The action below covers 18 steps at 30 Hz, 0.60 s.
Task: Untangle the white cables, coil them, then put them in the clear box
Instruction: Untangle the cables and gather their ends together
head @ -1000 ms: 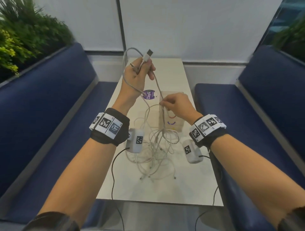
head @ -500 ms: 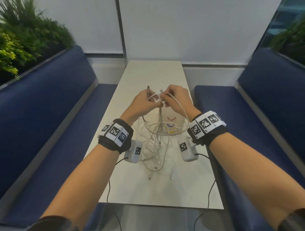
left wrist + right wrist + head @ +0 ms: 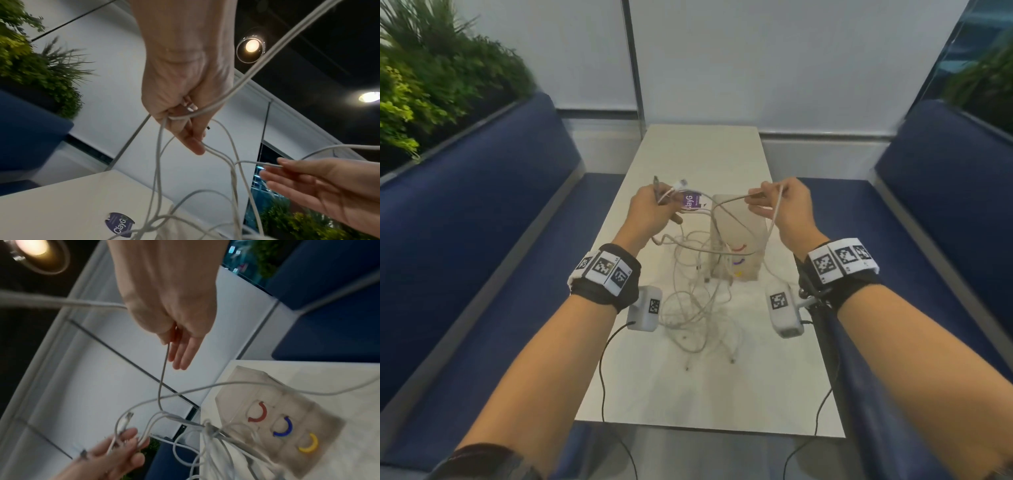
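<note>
A tangle of white cables (image 3: 700,310) lies on the white table (image 3: 654,394) and rises to both hands. My left hand (image 3: 664,209) grips several strands and plug ends above the table's left side; the left wrist view shows its fingers (image 3: 185,116) curled round them. My right hand (image 3: 767,202) pinches one strand between thumb and fingertips above the clear box (image 3: 750,219); its other fingers (image 3: 180,356) lie straight. That strand runs across to the left hand. The clear box (image 3: 308,415) lies flat, showing red, blue and yellow clips, with cables draped over it.
Blue benches run along both sides, left (image 3: 465,222) and right (image 3: 945,205). Plants (image 3: 431,85) stand behind the left bench. A purple sticker (image 3: 691,202) is on the table near the left hand. Thin black wrist-camera leads hang over the near edge.
A second ago my left hand was raised high with a USB plug. It came down to meet the right hand; now the hands have moved apart, stretching a strand between them.
</note>
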{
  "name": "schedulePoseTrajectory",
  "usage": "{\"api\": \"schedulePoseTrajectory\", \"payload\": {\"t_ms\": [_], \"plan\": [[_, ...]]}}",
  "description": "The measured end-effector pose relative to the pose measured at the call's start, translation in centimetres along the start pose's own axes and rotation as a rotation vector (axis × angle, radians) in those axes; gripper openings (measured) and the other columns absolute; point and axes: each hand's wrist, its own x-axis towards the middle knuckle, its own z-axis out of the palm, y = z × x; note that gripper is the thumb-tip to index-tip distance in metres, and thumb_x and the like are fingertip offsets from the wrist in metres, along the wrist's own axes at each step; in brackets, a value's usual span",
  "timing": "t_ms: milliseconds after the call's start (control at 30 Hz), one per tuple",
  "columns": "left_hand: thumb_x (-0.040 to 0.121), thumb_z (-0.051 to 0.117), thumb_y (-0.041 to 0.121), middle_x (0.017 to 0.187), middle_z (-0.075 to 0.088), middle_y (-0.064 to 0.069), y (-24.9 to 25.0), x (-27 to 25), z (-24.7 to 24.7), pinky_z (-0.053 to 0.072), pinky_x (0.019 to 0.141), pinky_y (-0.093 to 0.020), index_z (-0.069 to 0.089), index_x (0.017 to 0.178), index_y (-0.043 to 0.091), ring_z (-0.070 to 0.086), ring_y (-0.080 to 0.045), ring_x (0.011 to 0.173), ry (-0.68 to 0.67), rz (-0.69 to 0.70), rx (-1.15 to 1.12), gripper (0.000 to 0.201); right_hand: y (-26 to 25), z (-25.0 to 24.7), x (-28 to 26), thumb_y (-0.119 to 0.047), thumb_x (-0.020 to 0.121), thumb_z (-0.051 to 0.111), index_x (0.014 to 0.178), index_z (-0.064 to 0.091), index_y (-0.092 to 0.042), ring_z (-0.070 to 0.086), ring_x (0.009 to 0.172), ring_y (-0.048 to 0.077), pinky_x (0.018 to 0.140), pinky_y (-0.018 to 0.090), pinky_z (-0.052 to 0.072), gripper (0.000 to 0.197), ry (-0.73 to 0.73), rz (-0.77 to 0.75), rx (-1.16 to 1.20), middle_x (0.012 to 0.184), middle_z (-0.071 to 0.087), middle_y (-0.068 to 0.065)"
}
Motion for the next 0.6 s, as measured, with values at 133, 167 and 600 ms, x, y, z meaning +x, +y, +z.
{"api": "schedulePoseTrajectory", "payload": {"t_ms": [133, 167, 600], "plan": [[0.093, 0.065, 0.002, 0.079, 0.074, -0.001, 0.0, 0.3, 0.3, 0.059, 0.072, -0.031, 0.067, 0.083, 0.022, 0.072, -0.011, 0.056, 0.075, -0.021, 0.018, 0.023, -0.2, -0.1, -0.3, -0.010, 0.102, 0.050, 0.087, 0.043, -0.009, 0.068, 0.057, 0.028, 0.067, 0.046, 0.062, 0.016, -0.026, -0.005, 0.166, 0.076, 0.060, 0.018], [0.094, 0.064, 0.002, 0.082, 0.075, -0.003, 0.1, 0.4, 0.4, 0.059, 0.064, -0.026, 0.068, 0.087, 0.018, 0.071, -0.010, 0.055, 0.084, -0.019, 0.037, 0.018, -0.2, 0.1, -0.5, -0.011, 0.102, 0.050, 0.089, 0.043, -0.009, 0.064, 0.051, 0.022, 0.065, 0.043, 0.063, 0.015, 0.021, -0.041, 0.121, 0.070, 0.057, 0.014], [0.091, 0.061, -0.005, 0.088, 0.071, -0.014, -0.6, 1.1, 0.1, 0.042, 0.037, -0.013, 0.068, 0.099, 0.006, 0.061, -0.007, 0.040, 0.209, -0.069, 0.107, 0.016, -0.7, -0.9, -0.6, -0.070, 0.093, 0.034, 0.093, 0.073, -0.029, 0.065, 0.091, 0.023, 0.068, 0.030, 0.041, 0.056, -0.226, -0.447, -1.502, 0.091, 0.073, -0.005]]}}
